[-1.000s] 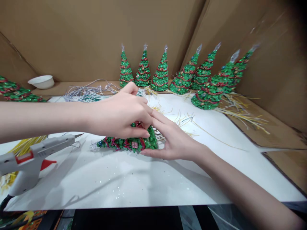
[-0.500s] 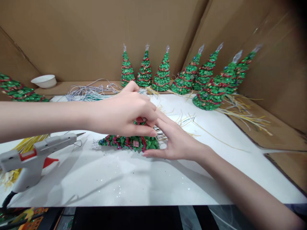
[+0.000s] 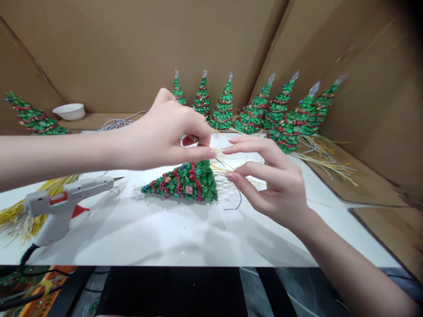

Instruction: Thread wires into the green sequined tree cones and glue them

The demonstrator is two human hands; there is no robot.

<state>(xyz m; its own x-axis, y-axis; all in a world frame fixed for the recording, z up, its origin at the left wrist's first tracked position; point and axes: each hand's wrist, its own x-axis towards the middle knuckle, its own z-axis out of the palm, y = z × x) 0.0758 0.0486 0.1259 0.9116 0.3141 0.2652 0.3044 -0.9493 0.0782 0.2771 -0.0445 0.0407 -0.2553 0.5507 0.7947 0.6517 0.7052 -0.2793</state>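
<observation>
A small green Christmas tree [image 3: 185, 185] with red garlands and a pink gift piece lies on its side, clear tip to the left. Thin yellow and dark wires [image 3: 228, 169] come out of its base. My left hand [image 3: 175, 132] is above the tree, thumb and fingers pinched by the wires; a small red thing shows inside its curled fingers, too covered to name. To the right of the base is my right hand [image 3: 277, 185]. Its thumb and middle finger close on the thin wires, while the index finger reaches toward the left fingertips.
A white glue gun [image 3: 69, 202] with a metal nozzle rests at left, beside bundled yellow wires [image 3: 13, 215]. Several finished trees [image 3: 224, 105] stand along the cardboard wall [image 3: 132, 53]. A white bowl [image 3: 71, 112] sits at back left. Loose wires [image 3: 333, 167] trail at right.
My right hand has left the tree's base and moved right and up to the wires. My left hand has risen slightly, showing more of the tree. The view has shifted a little.
</observation>
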